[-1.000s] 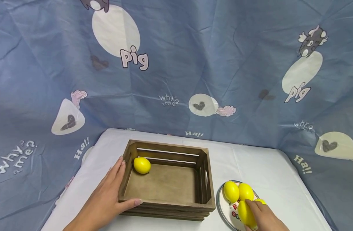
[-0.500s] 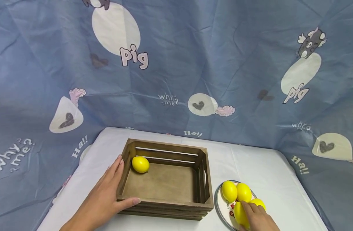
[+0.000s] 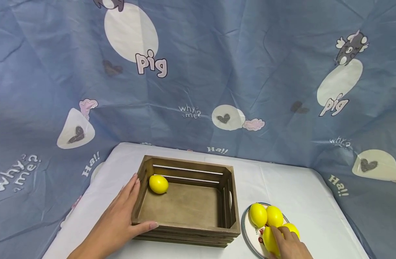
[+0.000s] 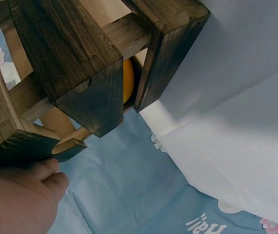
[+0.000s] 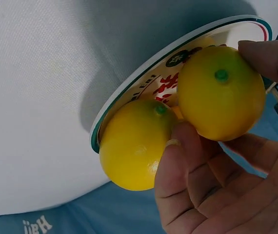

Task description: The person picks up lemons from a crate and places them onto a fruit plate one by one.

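Observation:
My left hand [image 3: 117, 219] lies against the near left corner of a brown wooden slatted crate [image 3: 185, 228], its thumb on the front rim and its fingers straight along the left side. One yellow lemon [image 3: 158, 184] sits inside, at the crate's far left. To the right, my right hand [image 3: 292, 242] pinches a lemon [image 3: 269, 240] over a white plate [image 3: 251, 233]. Thumb and fingers grip that lemon [image 5: 222, 97] from opposite sides in the right wrist view. A neighbouring lemon [image 5: 136, 146] touches or nearly touches my fingertips. Several lemons share the plate.
A white cloth [image 3: 275, 180] covers the table under crate and plate. Blue printed fabric [image 3: 191, 72] hangs behind and at both sides. The crate's right wall [image 3: 232, 201] stands close to the plate, a narrow strip of cloth between them.
My right hand and its lemon have shifted slightly left, so the lemon at the plate's right shows more. My left hand, the crate and the lemon inside hold their places.

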The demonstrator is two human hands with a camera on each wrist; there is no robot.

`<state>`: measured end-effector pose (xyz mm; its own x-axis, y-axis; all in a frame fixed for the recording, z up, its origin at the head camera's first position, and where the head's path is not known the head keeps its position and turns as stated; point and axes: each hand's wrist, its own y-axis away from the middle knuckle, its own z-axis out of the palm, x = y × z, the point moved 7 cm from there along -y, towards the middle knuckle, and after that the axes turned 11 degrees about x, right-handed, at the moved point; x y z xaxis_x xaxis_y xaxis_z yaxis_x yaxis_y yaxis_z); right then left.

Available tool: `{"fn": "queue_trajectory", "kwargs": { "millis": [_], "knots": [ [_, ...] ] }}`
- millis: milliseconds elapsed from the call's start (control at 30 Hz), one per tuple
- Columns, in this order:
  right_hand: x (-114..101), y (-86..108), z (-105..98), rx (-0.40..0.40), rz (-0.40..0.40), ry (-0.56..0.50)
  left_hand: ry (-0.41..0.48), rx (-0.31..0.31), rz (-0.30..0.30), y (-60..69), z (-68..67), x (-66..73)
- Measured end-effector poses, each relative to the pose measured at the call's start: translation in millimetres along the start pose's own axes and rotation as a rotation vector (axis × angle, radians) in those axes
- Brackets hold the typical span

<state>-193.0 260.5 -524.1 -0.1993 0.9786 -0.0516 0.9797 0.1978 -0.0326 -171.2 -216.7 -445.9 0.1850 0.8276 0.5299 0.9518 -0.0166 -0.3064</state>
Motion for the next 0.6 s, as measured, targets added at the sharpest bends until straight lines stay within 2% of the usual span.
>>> {"fn": "queue_trajectory", "kwargs": {
  "millis": [200,600],
  "knots": [
    [4.1,-0.6,7.1,-0.047,0.033,0.023,-0.006,-0.001,-0.003,0.1,-0.9,1.1],
    [4.1,-2.2,7.1,-0.048,0.063,0.037,-0.002,0.002,-0.003,1.3,-2.1,1.3]
  ]
}}
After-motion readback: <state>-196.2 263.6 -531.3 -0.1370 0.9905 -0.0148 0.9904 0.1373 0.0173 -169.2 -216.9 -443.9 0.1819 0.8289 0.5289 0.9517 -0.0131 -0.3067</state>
